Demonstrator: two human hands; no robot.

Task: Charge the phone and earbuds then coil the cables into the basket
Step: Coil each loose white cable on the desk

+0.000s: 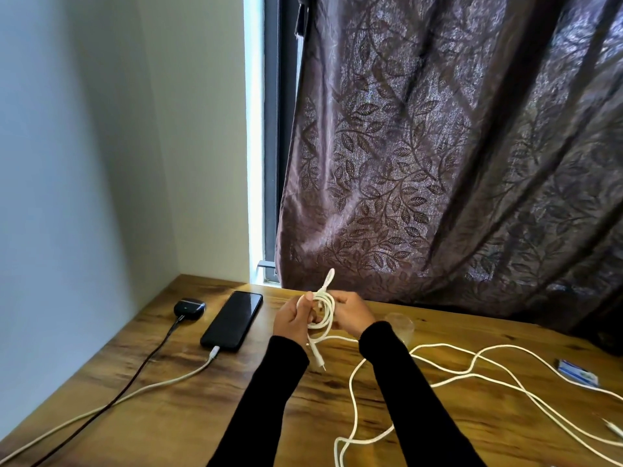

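A black phone [233, 320] lies on the wooden table [188, 416] with a white cable [158, 385] plugged into its near end. Left of it sits a black earbuds case [188, 309] with a dark cable [141, 365] plugged in. Above the table's middle, my left hand [292, 320] and my right hand [354, 313] both grip a small coil of white cable [324, 310]. One plug end [321, 362] hangs down from the coil; another end sticks up. Loose white cable [472, 365] trails off to the right over the table. No basket is in view.
A clear plastic cup [401, 326] stands just right of my right hand. A small blue and white box [578, 372] lies at the right edge. A patterned brown curtain [438, 163] hangs behind the table; a wall closes the left side.
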